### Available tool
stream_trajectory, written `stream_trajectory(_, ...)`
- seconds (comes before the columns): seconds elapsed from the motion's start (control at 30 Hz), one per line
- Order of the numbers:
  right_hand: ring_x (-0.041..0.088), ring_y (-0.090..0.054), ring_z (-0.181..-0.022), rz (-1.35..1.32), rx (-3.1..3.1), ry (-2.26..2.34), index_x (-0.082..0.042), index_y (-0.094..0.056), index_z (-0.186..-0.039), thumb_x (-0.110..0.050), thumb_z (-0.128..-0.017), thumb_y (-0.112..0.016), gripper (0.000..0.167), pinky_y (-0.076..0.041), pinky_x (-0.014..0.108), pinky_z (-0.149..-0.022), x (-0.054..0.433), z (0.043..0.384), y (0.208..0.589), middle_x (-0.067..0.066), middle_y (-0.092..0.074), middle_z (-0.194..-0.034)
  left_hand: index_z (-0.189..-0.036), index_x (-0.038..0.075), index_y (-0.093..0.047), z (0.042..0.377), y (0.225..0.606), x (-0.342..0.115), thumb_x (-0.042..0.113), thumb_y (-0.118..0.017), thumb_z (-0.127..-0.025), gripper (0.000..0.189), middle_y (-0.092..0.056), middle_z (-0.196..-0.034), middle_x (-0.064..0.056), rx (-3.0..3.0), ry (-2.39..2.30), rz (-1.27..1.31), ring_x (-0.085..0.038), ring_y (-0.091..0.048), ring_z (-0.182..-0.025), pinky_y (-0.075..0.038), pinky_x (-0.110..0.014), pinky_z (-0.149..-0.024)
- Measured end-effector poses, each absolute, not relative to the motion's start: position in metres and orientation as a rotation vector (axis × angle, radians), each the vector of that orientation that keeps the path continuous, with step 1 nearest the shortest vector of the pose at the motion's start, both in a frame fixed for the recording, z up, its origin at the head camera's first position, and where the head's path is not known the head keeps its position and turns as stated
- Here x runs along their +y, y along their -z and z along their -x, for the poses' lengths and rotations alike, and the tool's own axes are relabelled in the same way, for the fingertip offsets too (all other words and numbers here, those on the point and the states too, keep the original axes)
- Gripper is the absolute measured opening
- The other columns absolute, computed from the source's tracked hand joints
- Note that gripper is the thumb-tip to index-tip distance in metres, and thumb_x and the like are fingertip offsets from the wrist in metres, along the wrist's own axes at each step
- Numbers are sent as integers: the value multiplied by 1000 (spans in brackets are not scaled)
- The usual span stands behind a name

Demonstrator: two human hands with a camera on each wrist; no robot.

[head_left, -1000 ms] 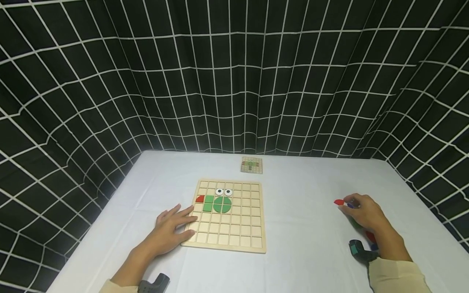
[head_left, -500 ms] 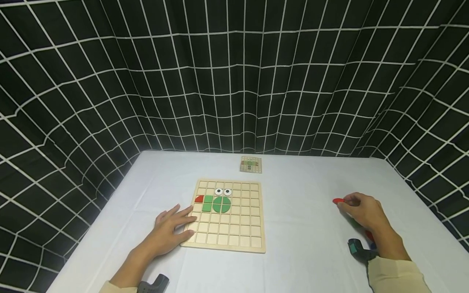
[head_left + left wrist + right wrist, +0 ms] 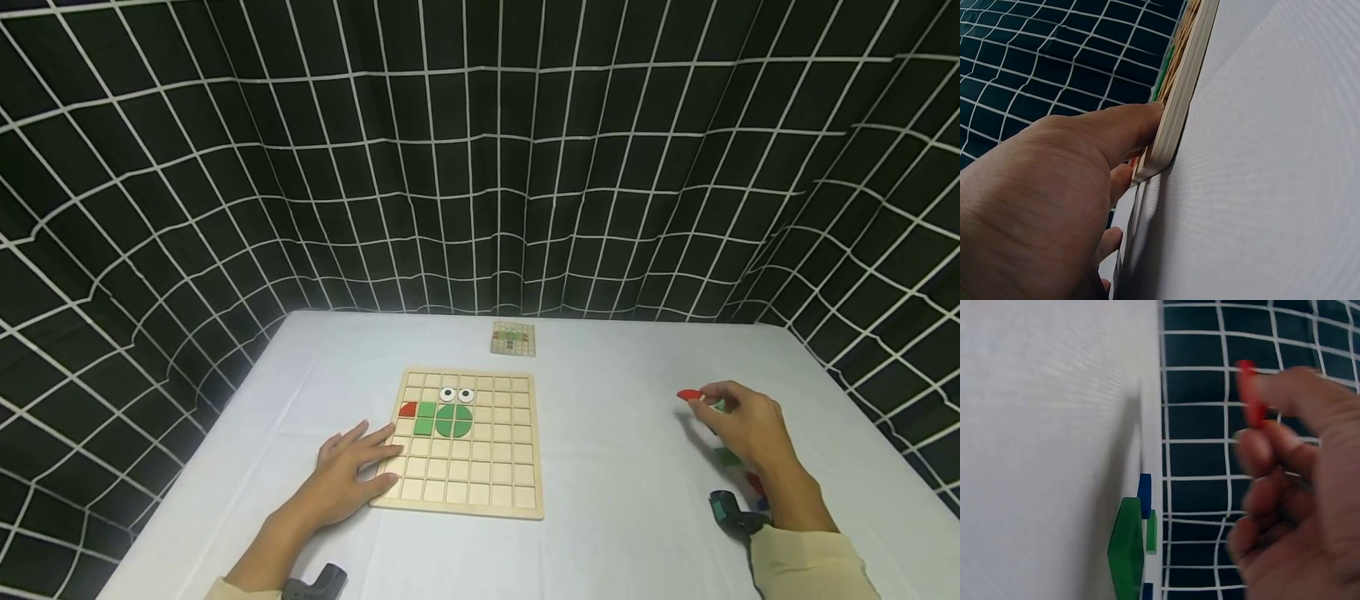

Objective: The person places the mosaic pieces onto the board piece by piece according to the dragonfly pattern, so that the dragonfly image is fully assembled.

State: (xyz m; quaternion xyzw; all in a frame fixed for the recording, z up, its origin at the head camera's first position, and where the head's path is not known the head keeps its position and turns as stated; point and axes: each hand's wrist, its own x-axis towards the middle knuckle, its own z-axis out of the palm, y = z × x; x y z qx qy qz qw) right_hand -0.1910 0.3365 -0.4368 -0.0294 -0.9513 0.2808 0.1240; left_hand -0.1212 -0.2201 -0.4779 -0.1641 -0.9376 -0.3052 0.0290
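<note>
A wooden grid board (image 3: pixel 480 467) lies on the white table, with a red quarter-circle piece (image 3: pixel 408 409), green square pieces (image 3: pixel 424 418), a green circle of quarter pieces (image 3: pixel 454 420) and two round eye pieces (image 3: pixel 457 394) set in it. My left hand (image 3: pixel 348 475) rests at the board's left edge, fingers spread; in the left wrist view its thumb (image 3: pixel 1141 122) touches the rim. On the right, my right hand (image 3: pixel 744 425) pinches a red piece with a curved edge (image 3: pixel 688 395) between thumb and fingertips, raised above the table, as the right wrist view also shows.
Loose pieces lie beneath and beside the right hand: a green piece (image 3: pixel 727 457), a red piece (image 3: pixel 754 482) and blue pieces (image 3: pixel 1144 495). A small pattern card (image 3: pixel 513 338) lies behind the board. A dark curtain with white grid lines (image 3: pixel 517 167) surrounds the table.
My right hand has risen slightly and moved a little left with the red piece, uncovering more of the green piece below. The left hand stays at the board's edge.
</note>
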Motion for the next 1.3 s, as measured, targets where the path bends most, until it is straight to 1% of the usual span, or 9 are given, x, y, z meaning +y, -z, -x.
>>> stream_trajectory(0.2,32,-52,-89,-24,-2663,-803,0,-66,-104,-31,-87,-70,35,-42,39,-65,320,185,416,18,-64,-91,-123,21,-67,119,478,-220,36,-72,-86,40,-43,-147,2,-2895,934,515,-35,-21,-141,-4,-58,-109)
stream_trajectory(0.47,35,-54,-93,-52,-2592,-846,-1,-67,-104,-29,-86,-72,34,-45,44,-70,294,179,391,19,-66,-95,-122,20,-68,122,475,-222,33,-74,-85,40,-43,-147,2,-2864,926,523,-36,-22,-141,-4,-60,-108)
stream_trajectory(0.5,36,-54,-93,-69,-2578,-854,-1,-67,-104,-28,-86,-72,33,-45,43,-71,291,177,388,19,-66,-95,-122,20,-68,122,475,-222,33,-74,-85,40,-43,-147,1,-2864,931,520,-36,-22,-141,-4,-60,-108)
stream_trajectory(0.6,32,-55,-90,-128,-2524,-866,-1,-68,-101,-22,-83,-75,29,-45,37,-71,280,171,382,17,-67,-92,-122,20,-68,122,477,-222,33,-74,-85,40,-43,-147,2,-2873,936,513,-35,-22,-141,-4,-60,-109)
stream_trajectory(0.73,23,-53,-83,-218,-2436,-860,-1,-69,-96,-14,-79,-78,22,-42,29,-68,265,161,375,13,-68,-85,-123,21,-68,123,479,-222,34,-73,-85,40,-43,-147,3,-2887,930,513,-35,-22,-141,-4,-58,-109)
stream_trajectory(0.93,13,-49,-78,-326,-2348,-899,-4,-71,-90,-6,-75,-79,17,-40,25,-67,245,148,364,5,-67,-81,-122,21,-68,122,478,-220,34,-73,-85,40,-43,-147,3,-2892,925,505,-34,-22,-141,-4,-58,-110)
stream_trajectory(1.03,12,-48,-78,-380,-2312,-906,-5,-71,-90,-4,-72,-80,20,-39,23,-68,235,144,358,3,-67,-81,-123,21,-68,121,477,-220,35,-72,-85,40,-43,-147,2,-2894,925,501,-34,-21,-141,-4,-57,-110)
stream_trajectory(1.2,13,-50,-77,-509,-2255,-920,-4,-71,-89,2,-68,-81,24,-40,19,-70,213,140,352,1,-66,-80,-123,21,-68,121,476,-220,35,-72,-85,40,-43,-147,2,-2898,927,501,-34,-21,-141,-4,-57,-110)
stream_trajectory(1.3,14,-51,-78,-572,-2251,-923,-4,-71,-89,1,-68,-82,25,-41,21,-70,196,139,349,0,-66,-81,-122,20,-68,121,475,-219,34,-73,-85,40,-43,-147,2,-2896,931,503,-35,-21,-141,-5,-57,-110)
